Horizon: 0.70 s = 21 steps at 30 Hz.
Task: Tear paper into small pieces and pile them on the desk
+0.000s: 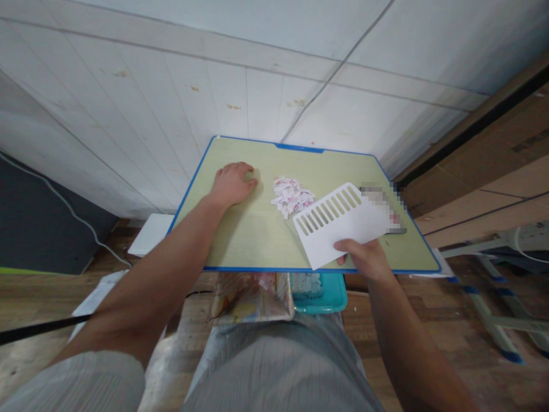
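Observation:
A small heap of torn paper scraps point(293, 196), white with pinkish marks, lies in the middle of a pale yellow-green table point(251, 240) with a blue rim. My left hand point(234, 184) rests on the tabletop to the left of the heap, palm down, fingers slightly bent and apart, holding nothing. My right hand point(364, 257) grips the near edge of a white slotted sheet point(328, 234), thumb on top. A row of long slots runs along the sheet's far side. Its left part is close beside the heap; I cannot tell whether they touch.
A pixelated flat item point(392, 214) lies at the table's right, partly behind the sheet. Below the near edge are a turquoise bin point(338, 297) with pale contents and a patterned bag point(253, 303). A white wall point(223, 91) stands behind; cardboard boxes point(476, 166) stand at right.

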Each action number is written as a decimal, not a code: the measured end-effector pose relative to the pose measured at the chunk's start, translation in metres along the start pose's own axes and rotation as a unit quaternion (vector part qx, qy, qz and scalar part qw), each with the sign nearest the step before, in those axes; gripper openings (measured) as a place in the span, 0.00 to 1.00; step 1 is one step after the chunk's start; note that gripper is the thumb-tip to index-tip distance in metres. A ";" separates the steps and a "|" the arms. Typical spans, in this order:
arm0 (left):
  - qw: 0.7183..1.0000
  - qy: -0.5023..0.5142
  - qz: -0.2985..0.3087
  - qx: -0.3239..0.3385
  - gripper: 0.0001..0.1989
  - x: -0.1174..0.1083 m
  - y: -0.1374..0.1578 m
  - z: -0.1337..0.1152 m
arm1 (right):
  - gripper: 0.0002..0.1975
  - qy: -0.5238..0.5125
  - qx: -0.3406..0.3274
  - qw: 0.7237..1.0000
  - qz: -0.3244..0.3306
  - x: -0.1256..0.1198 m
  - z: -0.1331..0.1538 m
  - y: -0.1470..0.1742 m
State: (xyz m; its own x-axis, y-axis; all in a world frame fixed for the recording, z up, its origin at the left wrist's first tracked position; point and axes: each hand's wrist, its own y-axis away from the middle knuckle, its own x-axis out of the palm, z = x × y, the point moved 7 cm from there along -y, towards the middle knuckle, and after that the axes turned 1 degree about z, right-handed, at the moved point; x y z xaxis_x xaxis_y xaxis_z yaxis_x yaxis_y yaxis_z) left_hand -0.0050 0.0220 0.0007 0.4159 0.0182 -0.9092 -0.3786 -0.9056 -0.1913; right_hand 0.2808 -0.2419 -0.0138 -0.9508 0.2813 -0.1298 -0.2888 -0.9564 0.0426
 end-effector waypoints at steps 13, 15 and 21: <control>1.000 -0.001 0.005 0.004 0.27 0.000 0.000 -0.001 | 0.22 0.038 -0.059 0.988 -0.135 0.009 0.013 -0.017; 1.000 0.001 0.001 0.004 0.27 0.001 0.001 -0.001 | 0.22 0.070 -0.070 0.989 -0.110 0.020 0.019 -0.021; 1.000 -0.005 0.002 0.001 0.27 0.000 0.002 -0.002 | 0.23 0.139 -0.077 0.986 -0.049 0.048 0.022 -0.033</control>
State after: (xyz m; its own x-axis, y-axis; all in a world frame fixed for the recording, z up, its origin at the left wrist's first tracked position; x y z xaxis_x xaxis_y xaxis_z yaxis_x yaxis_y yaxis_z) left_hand -0.0037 0.0197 0.0014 0.4052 0.0187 -0.9141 -0.3822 -0.9048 -0.1879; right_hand 0.2423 -0.1947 0.0002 -0.8452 0.3617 -0.3933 -0.3376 -0.9320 -0.1316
